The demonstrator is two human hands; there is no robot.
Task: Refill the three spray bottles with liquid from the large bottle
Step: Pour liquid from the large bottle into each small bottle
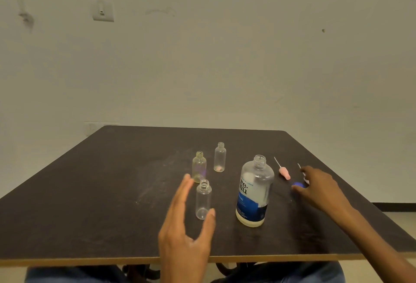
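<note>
Three small spray bottles stood uncapped on the dark surface (112, 170): the nearest bottle (203, 199) just in front of your left hand (186, 222), a second bottle (199, 166) behind it, and a third bottle (220, 157) farther back. The large bottle (254, 192) stood upright to their right, its neck open and only a shallow layer of liquid at its base. Your left hand was spread wide, fingers and thumb flanking the nearest bottle without gripping it. Your right hand (315, 186) rested with relaxed fingers over a blue cap (298, 185), beside a pink sprayer head (284, 172); it held nothing that I could see. To pour well, you needed to close the left hand firmly around that light bottle first, then lift the large bottle by its body and tip slowly, neck to neck.
</note>
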